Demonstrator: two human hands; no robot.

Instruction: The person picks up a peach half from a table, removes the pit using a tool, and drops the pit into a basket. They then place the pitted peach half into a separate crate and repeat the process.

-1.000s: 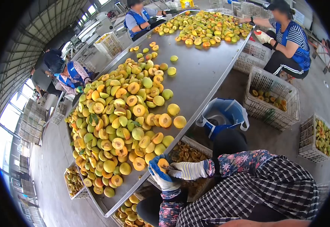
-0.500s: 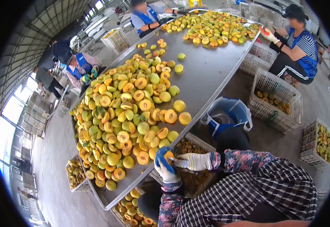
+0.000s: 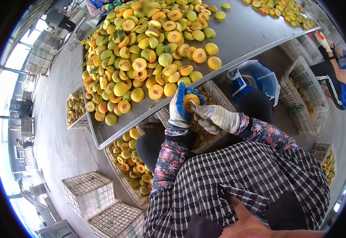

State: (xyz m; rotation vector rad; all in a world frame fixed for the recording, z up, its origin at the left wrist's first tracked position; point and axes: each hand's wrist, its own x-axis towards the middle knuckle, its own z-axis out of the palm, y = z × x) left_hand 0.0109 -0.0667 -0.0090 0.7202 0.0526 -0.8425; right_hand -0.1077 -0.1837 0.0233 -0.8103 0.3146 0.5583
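My left hand (image 3: 179, 107), in a white glove with a blue coated palm, grips a peach half (image 3: 190, 102) with its cut side up. Close against it, my right hand (image 3: 220, 118), in a striped knit glove, pinches a small metal tool (image 3: 194, 105). The tool's tip is at the centre of the fruit, and its handle is hidden in the glove. Below both hands, a crate of brown pits and scraps (image 3: 205, 134) is partly covered by my arms. Beyond them, a heap of halved peaches (image 3: 141, 59) lies on the metal table (image 3: 242, 43).
A crate of peach halves (image 3: 131, 158) stands left of my knees. To the right are a blue bucket (image 3: 260, 79) and a white plastic crate (image 3: 306, 95). Upturned crates (image 3: 89, 192) sit at lower left. A co-worker (image 3: 339, 79) sits at the right edge.
My view has tilted down, so the table and heap sit higher. The peach half's cut face now shows in my left hand, with the tool at its centre.
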